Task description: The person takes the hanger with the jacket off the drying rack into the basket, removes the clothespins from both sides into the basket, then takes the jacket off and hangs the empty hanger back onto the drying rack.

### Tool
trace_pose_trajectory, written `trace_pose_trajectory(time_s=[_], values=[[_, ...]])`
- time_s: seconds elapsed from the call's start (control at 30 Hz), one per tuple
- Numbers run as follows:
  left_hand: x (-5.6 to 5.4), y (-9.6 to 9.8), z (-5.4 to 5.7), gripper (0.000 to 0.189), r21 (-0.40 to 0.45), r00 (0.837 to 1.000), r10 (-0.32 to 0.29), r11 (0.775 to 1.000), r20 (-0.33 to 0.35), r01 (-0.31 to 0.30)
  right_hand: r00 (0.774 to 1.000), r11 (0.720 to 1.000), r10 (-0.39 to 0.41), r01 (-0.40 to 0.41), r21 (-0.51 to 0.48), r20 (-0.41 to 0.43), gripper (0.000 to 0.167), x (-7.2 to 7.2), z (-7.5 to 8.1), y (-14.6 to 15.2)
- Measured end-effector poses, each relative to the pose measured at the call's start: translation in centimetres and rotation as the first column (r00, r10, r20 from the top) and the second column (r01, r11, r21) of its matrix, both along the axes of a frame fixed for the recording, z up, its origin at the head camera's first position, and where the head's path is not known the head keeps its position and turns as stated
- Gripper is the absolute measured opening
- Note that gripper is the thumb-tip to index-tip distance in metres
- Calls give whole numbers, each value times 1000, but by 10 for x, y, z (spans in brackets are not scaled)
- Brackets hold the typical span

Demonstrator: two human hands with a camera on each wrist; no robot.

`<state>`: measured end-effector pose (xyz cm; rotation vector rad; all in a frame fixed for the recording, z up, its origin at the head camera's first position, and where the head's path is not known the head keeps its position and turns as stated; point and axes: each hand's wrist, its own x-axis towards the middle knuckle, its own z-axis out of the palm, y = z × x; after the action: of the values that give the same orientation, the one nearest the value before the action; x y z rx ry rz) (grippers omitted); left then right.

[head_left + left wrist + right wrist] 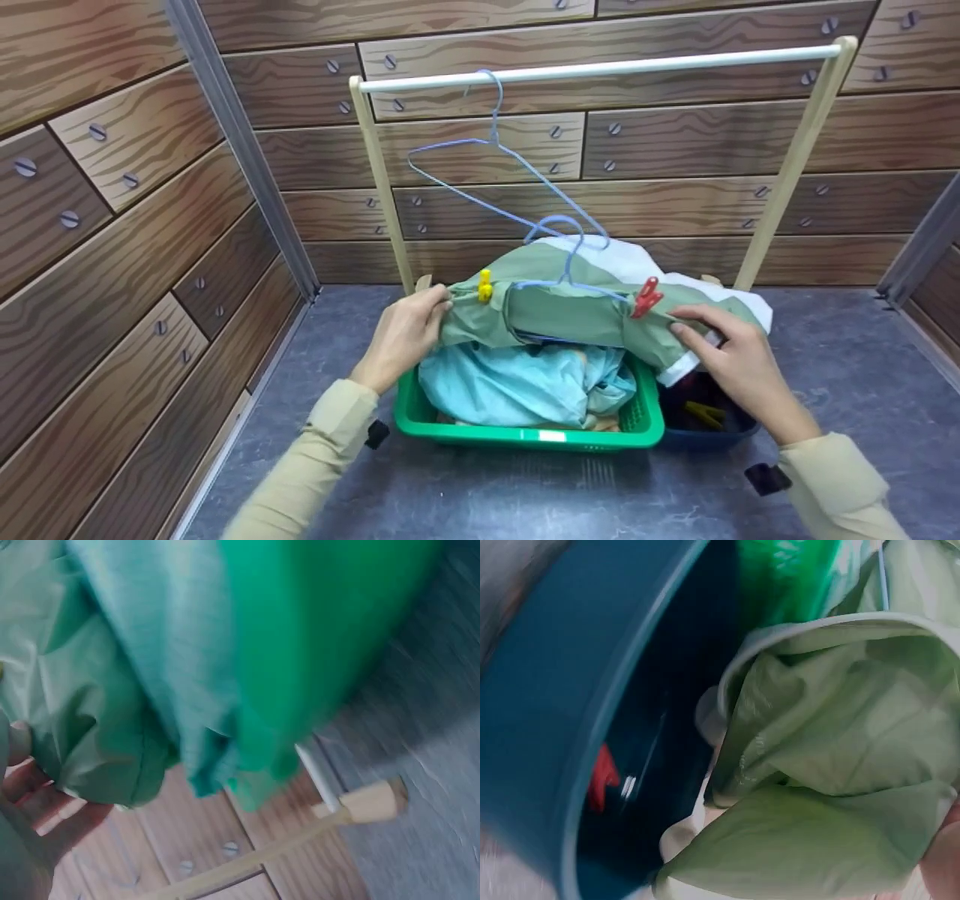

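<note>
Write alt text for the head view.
A person's left hand and right hand hold a green garment on a hanger, with a yellow clip and red clip, over a basket of cloth. Another hanger hangs from a rack.

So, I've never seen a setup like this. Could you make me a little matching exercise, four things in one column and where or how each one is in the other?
Things:
1. Green garment
2. Turquoise cloth
3. Upper hanger
4. Blue tub

Place or state:
A. Hooked over the white rail
B. Has a loose yellow peg inside
C. Held by the left hand and the right hand
D. Lying in the green basket

Right pairs: 1-C, 2-D, 3-A, 4-B
</note>
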<state>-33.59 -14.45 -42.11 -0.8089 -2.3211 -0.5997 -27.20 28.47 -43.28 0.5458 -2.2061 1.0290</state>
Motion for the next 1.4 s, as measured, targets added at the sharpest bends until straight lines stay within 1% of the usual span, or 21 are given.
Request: trace_pose_trajectory(time_s=[0.07, 0.23, 0.33, 0.4, 0.47, 0.63, 0.73, 0.83, 0.97, 1.1, 1.2, 1.27, 1.4], values=[[3, 1, 1, 10, 66, 999, 35, 997, 12, -36, 1000, 999, -18, 17, -44, -23, 23, 7, 9, -9], [9, 7, 3, 10, 163, 990, 141, 976, 15, -142, 993, 987, -68, 54, -152, -93, 15, 24, 30, -33], [11, 11, 4, 9, 192, 983, 182, 964, 31, -184, 989, 977, -100, 76, -200, -110, 13, 26, 31, -39], [10, 13, 5, 9, 197, 980, 195, 960, 46, -200, 986, 970, -122, 93, -226, -115, 13, 28, 31, -43], [7, 13, 9, 10, 182, 977, 204, 960, 58, -212, 982, 963, -144, 111, -247, -122, 13, 30, 32, -48], [2, 7, 27, 11, 165, 979, 195, 965, 62, -203, 975, 951, -179, 137, -279, -133, 13, 35, 31, -60], [2, 1, 35, 8, 185, 980, 187, 963, 63, -195, 978, 944, -158, 109, -310, -139, 13, 36, 28, -67], [4, -4, 39, 7, 218, 983, 174, 959, 57, -183, 982, 938, -134, 82, -337, -134, 14, 39, 24, -74], [7, -8, 40, 8, 291, 988, 154, 945, 19, -153, 988, 937, -98, 51, -344, -122, 17, 44, 18, -81], [15, -9, 39, 10, 349, 986, 165, 926, -28, -145, 987, 933, -39, -21, -358, -159, 20, 47, 12, -84], [24, -10, 38, 10, 357, 980, 194, 919, -42, -166, 982, 920, -3, -71, -385, -189, 21, 46, 9, -84], [31, -11, 37, 10, 349, 973, 228, 916, -44, -199, 981, 915, 9, -87, -394, -195, 22, 46, 8, -84], [44, -12, 34, 11, 330, 946, 323, 897, -35, -294, 984, 915, 5, -77, -396, -179, 20, 46, 6, -87]])
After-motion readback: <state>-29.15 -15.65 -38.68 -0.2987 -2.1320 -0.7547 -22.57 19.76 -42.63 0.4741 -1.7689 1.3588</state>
